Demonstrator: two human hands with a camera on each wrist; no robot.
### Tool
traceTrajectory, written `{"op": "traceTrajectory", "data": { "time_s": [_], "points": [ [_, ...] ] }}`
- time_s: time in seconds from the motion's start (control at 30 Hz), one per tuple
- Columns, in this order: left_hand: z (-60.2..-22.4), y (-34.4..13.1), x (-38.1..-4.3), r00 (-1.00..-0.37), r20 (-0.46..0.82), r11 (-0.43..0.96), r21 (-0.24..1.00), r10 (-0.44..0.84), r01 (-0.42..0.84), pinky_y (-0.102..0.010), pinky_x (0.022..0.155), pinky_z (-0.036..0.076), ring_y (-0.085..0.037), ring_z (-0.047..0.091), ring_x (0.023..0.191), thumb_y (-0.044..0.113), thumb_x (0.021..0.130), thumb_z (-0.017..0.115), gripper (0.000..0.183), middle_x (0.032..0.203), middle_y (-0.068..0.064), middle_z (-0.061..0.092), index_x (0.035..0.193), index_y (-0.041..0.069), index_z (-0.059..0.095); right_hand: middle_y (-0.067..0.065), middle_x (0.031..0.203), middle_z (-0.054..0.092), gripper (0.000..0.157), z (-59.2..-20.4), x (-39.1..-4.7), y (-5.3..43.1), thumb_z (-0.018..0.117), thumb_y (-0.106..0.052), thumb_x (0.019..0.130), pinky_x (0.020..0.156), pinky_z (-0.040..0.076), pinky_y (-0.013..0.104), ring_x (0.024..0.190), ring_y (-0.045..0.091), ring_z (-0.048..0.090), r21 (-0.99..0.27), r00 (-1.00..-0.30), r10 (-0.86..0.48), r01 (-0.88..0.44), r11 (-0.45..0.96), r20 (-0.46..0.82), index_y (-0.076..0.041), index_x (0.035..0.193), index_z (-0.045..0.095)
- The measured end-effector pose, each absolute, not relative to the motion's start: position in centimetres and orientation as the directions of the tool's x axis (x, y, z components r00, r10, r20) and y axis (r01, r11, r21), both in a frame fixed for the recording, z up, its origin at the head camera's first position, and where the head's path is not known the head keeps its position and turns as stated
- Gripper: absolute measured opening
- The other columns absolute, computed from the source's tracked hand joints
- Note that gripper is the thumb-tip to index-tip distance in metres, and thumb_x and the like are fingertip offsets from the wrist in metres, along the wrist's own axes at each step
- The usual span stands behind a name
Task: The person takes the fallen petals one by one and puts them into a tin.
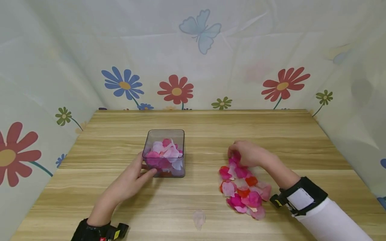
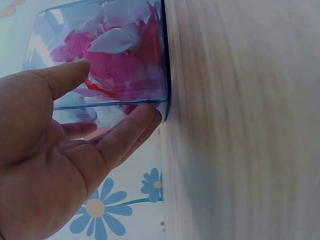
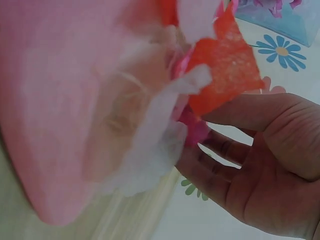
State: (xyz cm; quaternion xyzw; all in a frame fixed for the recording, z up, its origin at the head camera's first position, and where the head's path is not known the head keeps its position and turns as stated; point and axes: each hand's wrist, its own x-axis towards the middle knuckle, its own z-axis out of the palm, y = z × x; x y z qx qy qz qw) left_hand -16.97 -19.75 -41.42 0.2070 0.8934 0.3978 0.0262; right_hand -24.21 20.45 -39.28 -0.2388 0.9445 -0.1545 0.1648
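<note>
A see-through plastic box [image 1: 164,167] stands on the table, partly filled with pink, white and red fabric petals [image 1: 164,152]. My left hand [image 1: 129,184] holds the box at its near left corner, thumb on the front wall and fingers along the left side. To the right lies a loose pile of petals [image 1: 241,194] in pink, red and pale rose. My right hand [image 1: 248,154] is at the far end of this pile, its fingertips pinching a bright pink petal [image 3: 195,127]. In the right wrist view, an orange-red petal [image 3: 225,65] stands beside the thumb.
One pale petal [image 1: 199,219] lies alone near the front of the wooden table [image 1: 120,134]. A white cloth [image 1: 241,43] printed with flowers and a butterfly hangs behind the table and along both sides.
</note>
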Motion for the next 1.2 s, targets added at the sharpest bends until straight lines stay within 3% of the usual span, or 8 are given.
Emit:
{"op": "traceTrajectory", "data": {
  "time_s": [0.43, 1.03, 1.2],
  "points": [
    [-41.45, -19.72, -17.00, -0.916, 0.106, 0.599, 0.727, 0.386, 0.337, -0.026, 0.088, 0.050, -0.022, 0.059, 0.110, 0.023, 0.100, 0.061, 0.067, 0.130, -0.004, 0.048, 0.153, 0.013, 0.021, -0.003, 0.079, 0.056, 0.026, -39.72, -24.56, 20.65, 0.067, 0.011, 0.077, 0.063, 0.045, 0.023, 0.075, 0.017, 0.051, -0.372, -0.814, -0.557, -0.471, 0.800, -0.165, -0.013, 0.086, 0.068],
    [-41.55, -19.77, -16.99, -0.911, 0.132, 0.600, 0.714, 0.391, 0.361, -0.033, 0.089, 0.051, -0.025, 0.058, 0.110, 0.022, 0.101, 0.059, 0.064, 0.129, -0.008, 0.049, 0.151, 0.011, 0.023, -0.001, 0.085, 0.061, 0.017, -39.53, -24.27, 20.65, 0.076, 0.000, 0.083, 0.068, 0.050, 0.023, 0.076, 0.017, 0.055, -0.405, -0.848, -0.512, -0.423, 0.811, -0.138, -0.010, 0.097, 0.072],
    [-41.51, -19.76, -16.93, -0.910, 0.132, 0.595, 0.718, 0.394, 0.362, -0.036, 0.090, 0.050, -0.025, 0.058, 0.111, 0.022, 0.101, 0.059, 0.065, 0.129, -0.007, 0.049, 0.152, 0.010, 0.022, 0.000, 0.082, 0.060, 0.016, -39.19, -24.23, 20.54, 0.076, 0.002, 0.082, 0.064, 0.048, 0.023, 0.073, 0.017, 0.054, -0.420, -0.856, -0.507, -0.425, 0.802, -0.102, -0.009, 0.092, 0.070]
  ]
}}
